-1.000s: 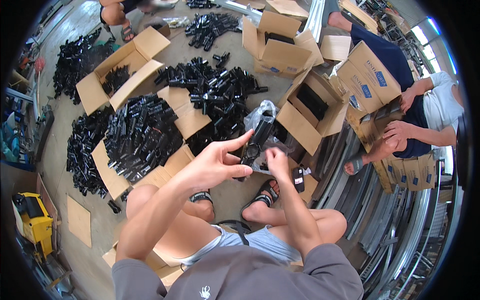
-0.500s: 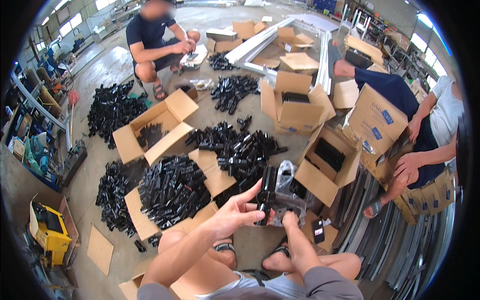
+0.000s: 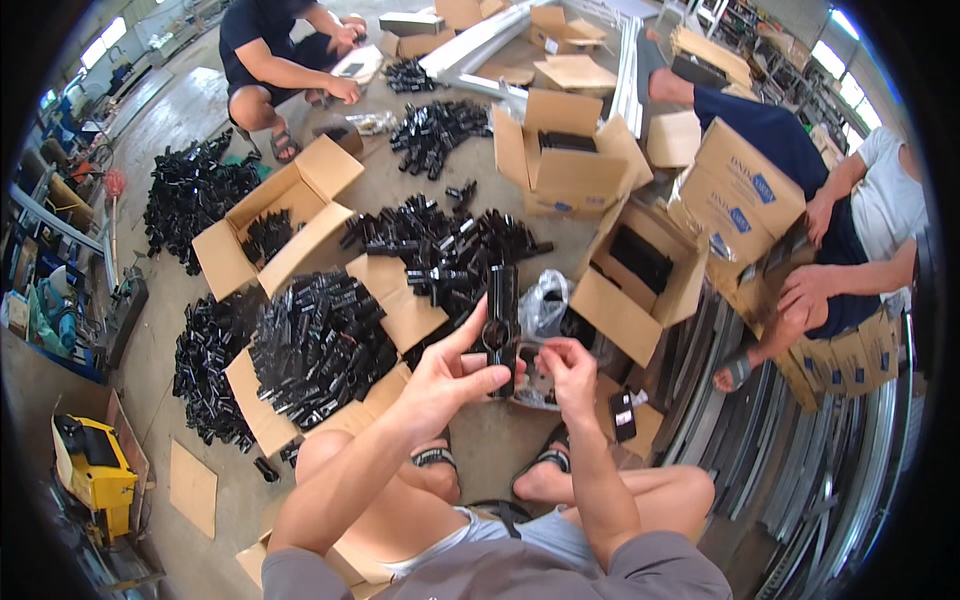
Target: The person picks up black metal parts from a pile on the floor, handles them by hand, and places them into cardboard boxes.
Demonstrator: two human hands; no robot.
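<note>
Upright in my left hand [image 3: 448, 378] is a glossy black tubular fitting [image 3: 503, 290] with a round opening in its middle. Thumb and fingers grip it from the left side. Just to its right, my right hand [image 3: 572, 378] is raised with fingertips pinched together; whatever is between them is too small to make out. Below and partly hidden by both hands sits a small clear container [image 3: 535, 402]. A clear plastic bag [image 3: 546, 305] stands behind my right hand.
Heaps of similar black fittings [image 3: 320, 345] cover the floor ahead and left. Open cardboard boxes [image 3: 640, 280] stand front right, a phone [image 3: 622, 413] beside my right knee. Long metal profiles [image 3: 735, 440] lie at right. Two people sit nearby, far left and right.
My right hand has risen from the container toward the fitting, fingers now pinched. My left hand has shifted left and turned the fitting so its round opening shows. The view has tilted slightly.
</note>
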